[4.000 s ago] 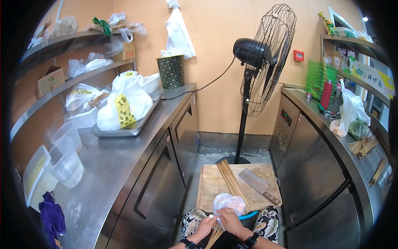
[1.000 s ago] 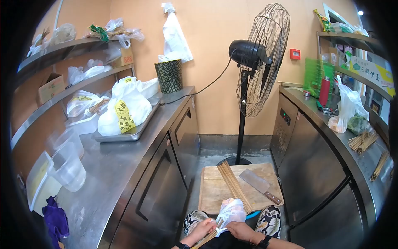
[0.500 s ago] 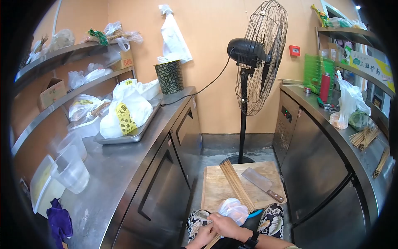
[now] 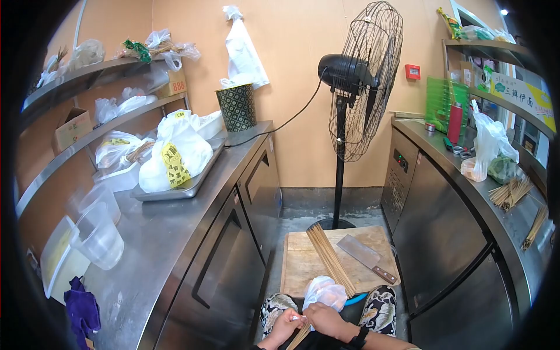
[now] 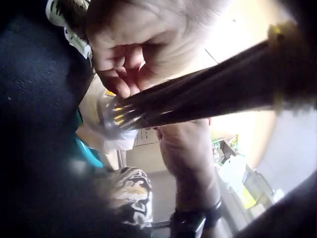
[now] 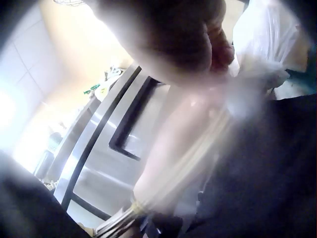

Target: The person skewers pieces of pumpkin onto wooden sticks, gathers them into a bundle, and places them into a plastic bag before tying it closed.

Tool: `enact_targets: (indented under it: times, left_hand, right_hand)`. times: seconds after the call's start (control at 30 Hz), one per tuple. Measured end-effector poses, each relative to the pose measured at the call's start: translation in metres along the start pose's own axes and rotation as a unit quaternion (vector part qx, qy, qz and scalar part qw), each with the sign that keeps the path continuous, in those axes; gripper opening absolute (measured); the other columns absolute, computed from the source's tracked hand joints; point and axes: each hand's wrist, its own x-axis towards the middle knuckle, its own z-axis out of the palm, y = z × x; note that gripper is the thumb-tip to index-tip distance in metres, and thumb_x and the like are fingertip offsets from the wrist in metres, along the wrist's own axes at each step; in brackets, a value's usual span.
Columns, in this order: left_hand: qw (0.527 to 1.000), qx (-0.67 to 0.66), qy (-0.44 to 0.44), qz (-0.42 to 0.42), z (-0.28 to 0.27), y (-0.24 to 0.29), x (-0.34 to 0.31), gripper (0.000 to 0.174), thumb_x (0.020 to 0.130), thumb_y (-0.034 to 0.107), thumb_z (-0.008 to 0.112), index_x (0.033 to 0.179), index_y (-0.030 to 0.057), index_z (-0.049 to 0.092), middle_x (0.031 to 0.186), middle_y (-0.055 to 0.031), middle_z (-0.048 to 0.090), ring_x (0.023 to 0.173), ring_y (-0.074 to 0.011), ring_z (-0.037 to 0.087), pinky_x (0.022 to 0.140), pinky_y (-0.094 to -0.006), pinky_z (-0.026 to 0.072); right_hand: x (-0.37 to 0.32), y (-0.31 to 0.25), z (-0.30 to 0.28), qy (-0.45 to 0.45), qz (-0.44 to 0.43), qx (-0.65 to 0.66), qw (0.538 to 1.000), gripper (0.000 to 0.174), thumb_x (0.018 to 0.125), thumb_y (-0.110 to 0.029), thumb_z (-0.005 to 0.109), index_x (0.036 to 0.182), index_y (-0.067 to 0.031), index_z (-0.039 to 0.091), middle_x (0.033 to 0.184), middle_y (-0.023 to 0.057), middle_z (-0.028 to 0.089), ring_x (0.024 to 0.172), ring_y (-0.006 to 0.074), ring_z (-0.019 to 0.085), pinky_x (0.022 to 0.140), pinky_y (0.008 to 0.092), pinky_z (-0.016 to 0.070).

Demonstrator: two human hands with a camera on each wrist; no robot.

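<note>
Between the knees, a white plastic bag (image 4: 325, 291) covers one end of a bundle of bamboo skewers (image 4: 299, 337). My left hand (image 4: 283, 326) pinches a white twisted piece of the bag at its neck. Right beside it, my right hand (image 4: 326, 319) grips the bag's neck with curled fingers. In the left wrist view, the skewers (image 5: 208, 91) run dark and close past the hands. The right wrist view shows the bag (image 6: 267, 34) gathered around the skewer ends, with a band (image 6: 138, 206) farther down the bundle; the fingertips there are blurred.
A wooden board (image 4: 297, 265) ahead bears loose skewers (image 4: 329, 256) and a cleaver (image 4: 359, 252). A blue rim (image 4: 354, 300) shows under its near edge. Steel counters (image 4: 151, 245) flank both sides, and a standing fan (image 4: 344, 116) is behind the board.
The hands drew apart with white bag strips between them a second ago, then came together with the right over the left. Now they sit side by side at the bag's neck.
</note>
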Motion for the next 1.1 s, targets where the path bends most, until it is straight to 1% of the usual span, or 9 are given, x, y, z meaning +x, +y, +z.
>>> enact_targets:
  times: [0.17,0.27,0.37,0.53,0.67,0.77,0.87,0.97,1.1]
  left_hand:
    - [0.968,-0.207,0.022,-0.141,-0.001,0.004,0.004,0.014,0.082,0.002,0.065,0.081,0.004,0.052,0.084,-0.008,0.064,0.078,-0.012,0.062,0.071,-0.0208,0.0491]
    - [0.971,-0.204,-0.022,-0.12,0.0,0.007,0.005,0.017,0.079,0.0,0.068,0.08,0.0049,0.052,0.086,-0.0079,0.064,0.079,-0.0123,0.061,0.072,-0.0219,0.0488]
    - [0.986,-0.147,-0.047,-0.064,0.009,0.011,0.005,0.018,0.077,0.001,0.07,0.078,0.0057,0.052,0.085,-0.0067,0.064,0.078,-0.0119,0.061,0.073,-0.0229,0.0482]
    - [0.99,0.122,-0.02,0.065,0.016,0.027,0.011,0.015,0.079,0.004,0.068,0.077,0.0051,0.053,0.082,-0.0027,0.063,0.071,-0.008,0.059,0.062,-0.0238,0.0473]
    - [0.928,0.331,0.015,0.172,0.029,0.057,0.01,0.008,0.077,0.005,0.063,0.079,0.0065,0.055,0.079,-0.0051,0.061,0.065,-0.0151,0.06,0.054,-0.0279,0.0467]
    - [0.862,0.407,-0.017,0.3,0.036,0.061,0.019,0.008,0.075,0.006,0.061,0.081,0.0075,0.056,0.078,-0.0077,0.057,0.065,-0.0255,0.06,0.056,-0.032,0.0479]
    - [0.886,0.365,0.0,0.286,0.038,0.06,0.019,0.008,0.076,0.005,0.059,0.083,0.0064,0.056,0.079,-0.0084,0.056,0.066,-0.0289,0.06,0.056,-0.0346,0.0484]
    - [0.901,0.348,0.0,0.258,0.036,0.06,0.017,0.008,0.078,0.006,0.061,0.084,0.0059,0.056,0.08,-0.0093,0.057,0.067,-0.0276,0.061,0.056,-0.0338,0.0492]
    - [0.931,0.3,0.006,0.207,0.027,0.052,0.018,0.012,0.078,0.011,0.065,0.087,0.0068,0.058,0.083,-0.0096,0.059,0.069,-0.0249,0.063,0.059,-0.0321,0.0515]
  right_hand:
    - [-0.006,-0.01,-0.009,0.027,0.045,-0.006,0.999,0.011,0.081,-0.013,0.053,0.079,-0.0019,0.055,0.078,0.0155,0.06,0.077,0.032,0.06,0.069,0.0394,0.0495]
    - [-0.016,-0.008,-0.006,0.007,0.109,0.077,0.991,0.012,0.082,-0.013,0.053,0.078,-0.0025,0.054,0.077,0.0148,0.06,0.075,0.0322,0.06,0.069,0.0393,0.0492]
    - [-0.029,0.001,-0.003,0.03,0.106,0.156,0.982,0.01,0.083,-0.012,0.054,0.079,-0.003,0.055,0.078,0.0141,0.06,0.074,0.0318,0.06,0.068,0.0384,0.0488]
    - [-0.034,0.014,0.011,0.162,0.105,0.242,0.951,0.008,0.084,-0.011,0.058,0.086,-0.0032,0.059,0.078,0.0119,0.059,0.073,0.0274,0.059,0.067,0.0338,0.0481]
    - [-0.03,0.022,0.016,0.154,0.203,0.349,0.902,0.009,0.084,-0.01,0.058,0.089,-0.0026,0.06,0.082,0.0124,0.06,0.076,0.0258,0.06,0.068,0.0311,0.0474]
    - [-0.03,0.03,0.014,0.135,0.137,0.241,0.951,0.009,0.084,-0.007,0.056,0.09,-0.0021,0.06,0.08,0.0142,0.06,0.076,0.0301,0.06,0.069,0.0339,0.048]
    - [-0.03,0.042,0.016,0.131,0.074,0.259,0.954,0.011,0.084,-0.006,0.057,0.094,-0.0026,0.061,0.081,0.0117,0.06,0.071,0.0241,0.06,0.063,0.0316,0.0477]
    - [-0.029,0.054,0.016,0.004,0.148,0.37,0.917,0.014,0.089,-0.011,0.057,0.1,-0.0033,0.062,0.083,0.0044,0.06,0.062,0.0097,0.057,0.055,0.0224,0.0464]
    - [-0.027,0.055,0.017,-0.011,0.163,0.408,0.898,0.015,0.09,-0.012,0.057,0.1,-0.0026,0.062,0.084,0.0038,0.058,0.061,0.0077,0.055,0.053,0.0209,0.0456]
